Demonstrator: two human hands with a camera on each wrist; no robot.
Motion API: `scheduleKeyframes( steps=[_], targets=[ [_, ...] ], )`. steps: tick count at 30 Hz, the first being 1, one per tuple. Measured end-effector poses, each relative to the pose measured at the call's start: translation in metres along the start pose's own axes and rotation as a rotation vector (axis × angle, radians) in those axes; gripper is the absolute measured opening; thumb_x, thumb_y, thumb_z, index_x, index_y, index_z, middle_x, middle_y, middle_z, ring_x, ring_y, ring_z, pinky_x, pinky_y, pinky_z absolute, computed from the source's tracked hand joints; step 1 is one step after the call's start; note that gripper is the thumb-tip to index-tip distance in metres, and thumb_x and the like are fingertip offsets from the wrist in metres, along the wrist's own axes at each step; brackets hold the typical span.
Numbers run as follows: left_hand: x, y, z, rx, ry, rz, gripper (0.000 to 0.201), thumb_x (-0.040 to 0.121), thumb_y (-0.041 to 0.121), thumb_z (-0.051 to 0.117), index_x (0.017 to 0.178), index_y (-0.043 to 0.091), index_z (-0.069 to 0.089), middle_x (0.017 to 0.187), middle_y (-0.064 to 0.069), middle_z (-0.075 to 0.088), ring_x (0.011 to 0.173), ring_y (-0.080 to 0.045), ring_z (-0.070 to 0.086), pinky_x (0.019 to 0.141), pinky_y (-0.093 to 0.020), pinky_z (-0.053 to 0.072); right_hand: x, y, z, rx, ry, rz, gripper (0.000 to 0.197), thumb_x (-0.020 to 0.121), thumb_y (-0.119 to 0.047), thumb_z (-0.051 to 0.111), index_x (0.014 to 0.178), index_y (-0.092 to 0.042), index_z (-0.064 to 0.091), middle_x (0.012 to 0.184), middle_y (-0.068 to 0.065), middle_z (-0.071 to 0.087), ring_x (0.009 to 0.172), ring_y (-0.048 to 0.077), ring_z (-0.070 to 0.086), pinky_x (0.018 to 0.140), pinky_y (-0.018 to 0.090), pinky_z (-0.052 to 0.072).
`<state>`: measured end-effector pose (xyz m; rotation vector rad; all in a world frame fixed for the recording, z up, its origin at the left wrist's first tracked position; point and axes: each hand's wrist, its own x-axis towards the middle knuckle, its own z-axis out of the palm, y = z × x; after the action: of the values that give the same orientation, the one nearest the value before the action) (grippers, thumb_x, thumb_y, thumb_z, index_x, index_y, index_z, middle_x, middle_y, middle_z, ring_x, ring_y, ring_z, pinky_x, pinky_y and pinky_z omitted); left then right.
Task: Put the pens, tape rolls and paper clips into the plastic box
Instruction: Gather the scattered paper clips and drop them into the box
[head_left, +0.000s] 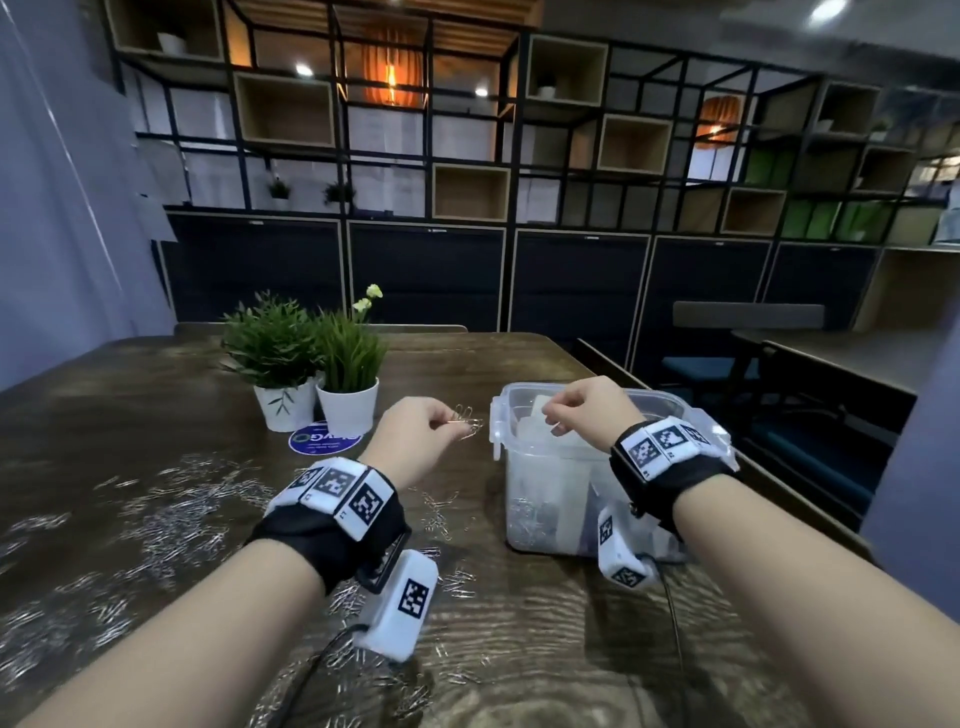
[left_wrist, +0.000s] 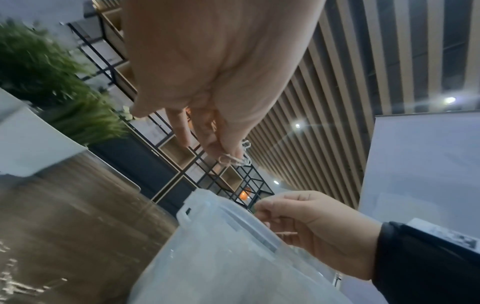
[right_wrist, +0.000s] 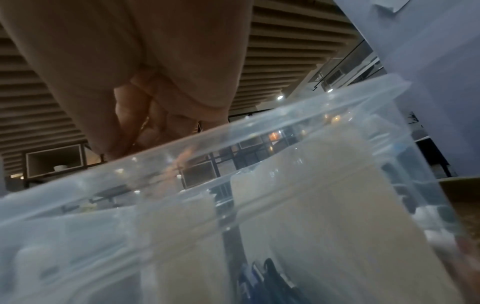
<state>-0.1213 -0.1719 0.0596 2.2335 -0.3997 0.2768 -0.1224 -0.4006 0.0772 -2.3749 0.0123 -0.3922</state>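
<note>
My left hand (head_left: 449, 423) is raised left of the clear plastic box (head_left: 545, 499) and pinches a small bunch of paper clips (head_left: 467, 423). The left wrist view shows the clips (left_wrist: 242, 160) hanging from the fingertips (left_wrist: 228, 152) above the box's corner (left_wrist: 197, 205). My right hand (head_left: 553, 415) hovers over the box's open top with its fingers curled together. In the right wrist view a thin wire glint shows between the fingertips (right_wrist: 135, 142). Beige tape rolls (right_wrist: 324, 195) and dark pens (right_wrist: 267, 277) stand inside the box. Many loose paper clips (head_left: 182, 519) lie on the wooden table (head_left: 519, 649).
Two potted plants (head_left: 283, 364) (head_left: 350, 379) in white pots stand behind my left hand, with a round blue sticker (head_left: 322, 441) in front of them. The table's right edge (head_left: 779, 488) runs just past the box. A chair and another table lie to the right.
</note>
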Motion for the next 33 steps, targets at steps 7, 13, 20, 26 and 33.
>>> scheduleKeyframes(
  steps=[7, 13, 20, 26, 33],
  targets=[
    [0.038, 0.033, 0.06, 0.024, 0.0, 0.01, 0.013, 0.088, 0.034, 0.063, 0.075, 0.033, 0.066, 0.095, 0.006, 0.067, 0.107, -0.019, 0.056, 0.098, -0.042, 0.043, -0.018, 0.019, -0.03, 0.0, 0.047, -0.061, 0.019, 0.091, -0.021, 0.064, 0.081, -0.008, 0.072, 0.075, -0.002, 0.072, 0.069, 0.011, 0.067, 0.069, 0.024, 0.051],
    [0.047, 0.037, 0.073, 0.243, -0.132, -0.048, 0.044, 0.087, 0.049, 0.054, 0.127, 0.032, 0.056, 0.133, 0.0, 0.053, 0.134, -0.027, 0.03, 0.106, -0.041, 0.032, -0.038, 0.029, -0.041, 0.037, 0.026, -0.097, 0.018, 0.089, -0.024, 0.065, 0.077, -0.014, 0.073, 0.068, -0.008, 0.071, 0.068, 0.01, 0.064, 0.075, 0.03, 0.054],
    [0.009, 0.032, 0.039, 0.218, -0.155, -0.042, 0.051, 0.085, 0.056, 0.055, 0.127, 0.027, 0.057, 0.128, -0.006, 0.056, 0.125, -0.03, 0.046, 0.104, -0.039, 0.038, -0.074, 0.018, -0.033, 0.037, -0.138, -0.097, 0.014, 0.087, -0.026, 0.071, 0.088, -0.012, 0.073, 0.082, 0.001, 0.073, 0.068, 0.01, 0.064, 0.072, 0.022, 0.053],
    [-0.061, -0.005, 0.001, 0.192, -0.206, -0.075, 0.029, 0.084, 0.043, 0.067, 0.1, 0.019, 0.067, 0.101, 0.001, 0.068, 0.095, -0.014, 0.062, 0.083, -0.026, 0.049, -0.133, 0.008, 0.002, -0.163, -0.484, -0.07, 0.026, 0.078, -0.029, 0.08, 0.097, -0.015, 0.071, 0.081, -0.008, 0.067, 0.071, 0.002, 0.059, 0.061, 0.004, 0.042],
    [-0.152, -0.033, -0.012, 0.232, -0.515, -0.16, 0.028, 0.071, 0.035, 0.082, 0.09, 0.018, 0.07, 0.078, 0.011, 0.066, 0.074, -0.006, 0.059, 0.069, -0.022, 0.045, -0.199, 0.002, 0.041, -0.245, -0.7, -0.069, 0.031, 0.067, -0.034, 0.088, 0.089, -0.023, 0.07, 0.08, -0.011, 0.07, 0.067, 0.0, 0.059, 0.067, 0.014, 0.045]
  ],
)
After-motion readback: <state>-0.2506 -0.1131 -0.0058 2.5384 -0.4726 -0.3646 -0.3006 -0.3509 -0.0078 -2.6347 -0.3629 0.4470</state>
